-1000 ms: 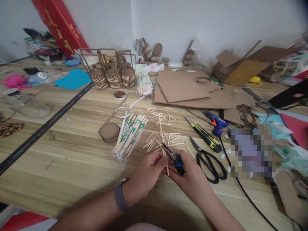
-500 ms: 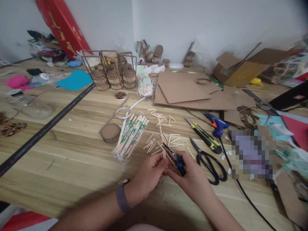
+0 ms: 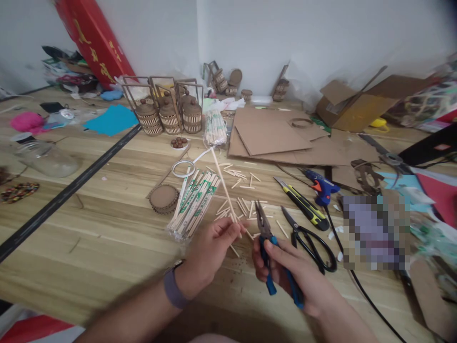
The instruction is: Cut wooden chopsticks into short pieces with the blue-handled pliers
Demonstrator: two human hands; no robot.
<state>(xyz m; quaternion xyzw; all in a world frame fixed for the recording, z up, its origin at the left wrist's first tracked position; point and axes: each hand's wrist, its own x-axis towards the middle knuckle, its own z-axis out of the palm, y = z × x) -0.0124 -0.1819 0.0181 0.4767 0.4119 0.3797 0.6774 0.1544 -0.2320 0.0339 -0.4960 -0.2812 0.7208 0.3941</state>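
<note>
Between the thumb and fingers of my left hand [image 3: 223, 238] is a long wooden chopstick [image 3: 223, 183], slanting up and away to the left. Other thin stick ends show by those fingertips; whether they are held too I cannot tell. My right hand [image 3: 285, 267] is wrapped round blue-handled pliers [image 3: 264, 226], their jaws pointing away from me, apart from the chopstick. Short cut sticks [image 3: 246, 205] lie scattered just beyond both hands. To the left is a plastic-wrapped bundle of chopsticks [image 3: 196, 200]. Black-handled scissors [image 3: 314, 245] lie right of the pliers.
A yellow-black utility knife [image 3: 303, 205] and a blue glue gun [image 3: 323, 186] with its cable lie to the right. Cardboard sheets [image 3: 274, 133] and small lidded baskets [image 3: 169, 114] stand farther back. A cardboard disc [image 3: 163, 199] and a white tape ring [image 3: 183, 168] are left.
My right hand has moved right and towards me with the pliers, away from the left hand. The chopstick in my left hand now tilts up to the left.
</note>
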